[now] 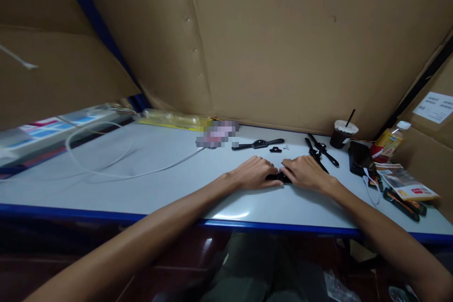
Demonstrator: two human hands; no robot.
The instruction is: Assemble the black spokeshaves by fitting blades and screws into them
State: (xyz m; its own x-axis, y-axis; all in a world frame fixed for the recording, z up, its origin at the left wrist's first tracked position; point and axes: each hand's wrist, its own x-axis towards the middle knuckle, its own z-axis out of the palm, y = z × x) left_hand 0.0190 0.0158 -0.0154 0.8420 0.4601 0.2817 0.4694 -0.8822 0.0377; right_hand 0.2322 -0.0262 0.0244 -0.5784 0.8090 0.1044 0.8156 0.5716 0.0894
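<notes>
My left hand (257, 172) and my right hand (305, 172) meet over the table, fingers curled round a black spokeshave (278, 177). Most of it is hidden under my fingers. Just beyond my hands lies another black spokeshave (259, 144), its two handles spread sideways. A small black flat part (275, 149) rests near it, beside tiny silvery pieces (286, 147) too small to make out. To the right of my right hand, two more black spokeshaves (322, 150) lie at a slant, close together.
On the right stand a lidded drink cup (343, 133) and a bottle (391, 140). Near them lie a black device (361, 156), a packet (406, 183) and dark green packaged items (401, 204). A white cable (141, 175) loops across the left. Cardboard (262, 47) walls the back.
</notes>
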